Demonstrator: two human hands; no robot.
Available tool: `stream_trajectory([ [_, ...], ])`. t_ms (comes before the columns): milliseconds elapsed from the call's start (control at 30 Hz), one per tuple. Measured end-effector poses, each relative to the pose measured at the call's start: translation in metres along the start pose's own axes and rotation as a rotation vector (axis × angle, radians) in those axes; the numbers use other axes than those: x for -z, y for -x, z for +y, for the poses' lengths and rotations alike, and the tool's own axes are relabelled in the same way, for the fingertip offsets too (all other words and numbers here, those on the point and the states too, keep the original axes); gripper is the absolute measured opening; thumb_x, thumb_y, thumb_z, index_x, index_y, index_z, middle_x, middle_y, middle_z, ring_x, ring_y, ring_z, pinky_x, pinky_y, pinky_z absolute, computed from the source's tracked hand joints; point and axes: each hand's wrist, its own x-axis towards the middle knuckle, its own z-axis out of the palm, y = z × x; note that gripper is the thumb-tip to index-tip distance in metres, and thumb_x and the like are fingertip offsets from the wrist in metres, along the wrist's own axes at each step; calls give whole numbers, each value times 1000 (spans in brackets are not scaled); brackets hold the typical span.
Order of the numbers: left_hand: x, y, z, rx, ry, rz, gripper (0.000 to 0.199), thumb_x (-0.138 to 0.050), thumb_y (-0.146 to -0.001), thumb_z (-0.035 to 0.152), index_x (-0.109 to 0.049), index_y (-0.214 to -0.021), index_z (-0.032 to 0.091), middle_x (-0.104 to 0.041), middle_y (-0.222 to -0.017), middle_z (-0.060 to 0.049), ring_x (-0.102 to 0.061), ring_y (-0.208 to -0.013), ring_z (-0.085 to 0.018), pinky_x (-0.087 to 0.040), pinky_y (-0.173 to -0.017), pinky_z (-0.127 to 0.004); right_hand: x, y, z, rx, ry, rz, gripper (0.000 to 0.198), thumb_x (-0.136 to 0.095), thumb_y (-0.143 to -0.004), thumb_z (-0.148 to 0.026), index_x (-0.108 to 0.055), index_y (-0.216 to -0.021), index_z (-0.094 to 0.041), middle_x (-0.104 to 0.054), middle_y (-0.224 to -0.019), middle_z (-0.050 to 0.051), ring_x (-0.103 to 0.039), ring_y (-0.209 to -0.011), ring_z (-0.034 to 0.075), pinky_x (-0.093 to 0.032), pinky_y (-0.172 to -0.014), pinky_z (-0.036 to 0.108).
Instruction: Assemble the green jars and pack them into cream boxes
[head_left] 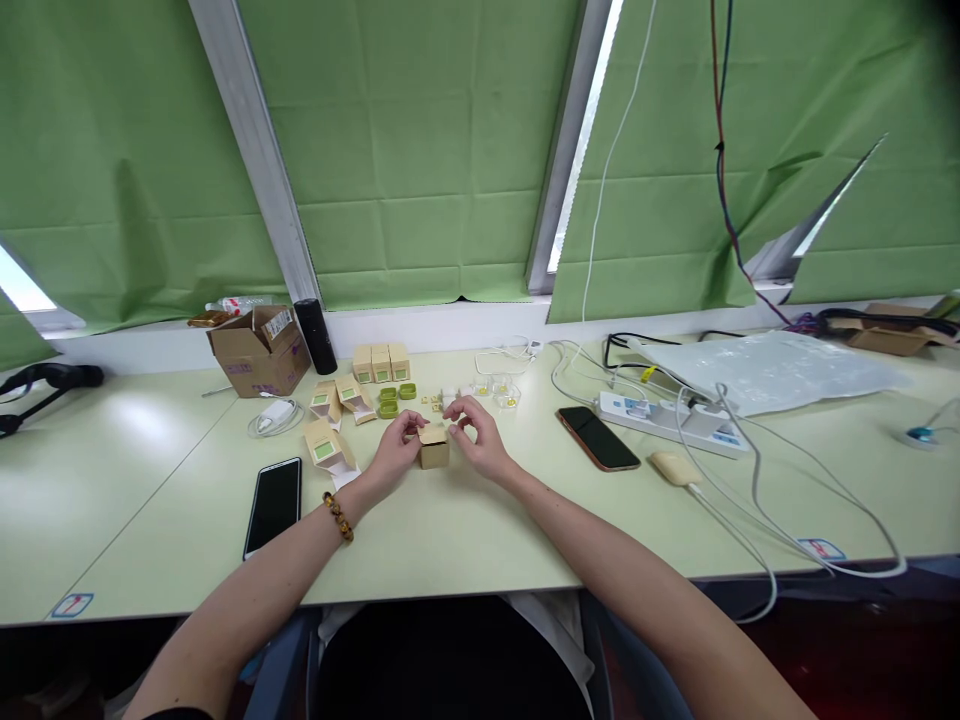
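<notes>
The box (433, 455) is tan. The tubs (388, 409) are mossy green. The curtains (420, 150) are green. The table (480, 545) is pale yellow-green. The beads (339, 517) are yellow and brown. The carton (262, 365) is brown with purple marks.

Green curtains (420, 150) with fold creases span the background from 9 through 12 to 3 o'clock. Grey window posts (259, 150) slant down at 10 and 1 o'clock, and bright daylight (24, 280) shows through gaps at 9, 1 and 2. Below the curtains, at 12, runs a white ledge (435, 325). The pale table (450, 545) has a seam at 8 and a soft sheen at 9. Blue-grey chair arms (281, 665) sit at 7 and 5.
</notes>
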Motion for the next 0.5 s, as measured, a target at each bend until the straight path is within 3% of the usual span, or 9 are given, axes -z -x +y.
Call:
stream_trajectory([
  [200, 1, 1, 4, -6, -30, 17, 17, -61, -79, 21, -58, -96, 20, -64, -102, -4, -59, -92, -16, -45, -80, -28, -1, 3, 2, 136, 72, -43, 10, -65, -85, -22, -59, -93, -23, -53, -85, 2, -50, -77, 19, -44, -70, 34],
  [500, 1, 1, 3, -3, -45, 37, 20, -60, -77, 20, -60, -97, 19, -65, -100, -4, -60, -89, -16, -46, -79, -28, -1, 4, 8, 118, 114, -38, 9, -64, -84, -19, -58, -90, -23, -52, -78, 0, -49, -72, 18, -41, -68, 32],
])
